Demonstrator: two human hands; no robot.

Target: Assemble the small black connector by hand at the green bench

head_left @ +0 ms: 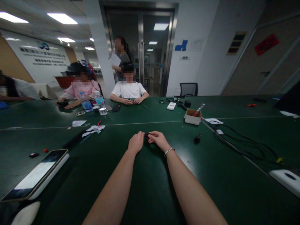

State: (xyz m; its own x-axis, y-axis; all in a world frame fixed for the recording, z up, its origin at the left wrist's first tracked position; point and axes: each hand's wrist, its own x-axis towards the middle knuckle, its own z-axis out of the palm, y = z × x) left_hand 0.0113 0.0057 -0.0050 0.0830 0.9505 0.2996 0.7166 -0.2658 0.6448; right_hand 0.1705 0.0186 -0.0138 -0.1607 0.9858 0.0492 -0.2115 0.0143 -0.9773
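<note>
Fingers (152, 135) of left hand (136, 143) and right hand (160, 140) clamp one small black object (146, 135) between them.

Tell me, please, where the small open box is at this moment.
In the head view, the open box stands right of centre on the green table, farther away than the right hand, with a white paper beside it on its right.

The white wall sign (38, 58) bears a blue wave logo (42, 46) above lettering (47, 61) too blurred to read
</note>
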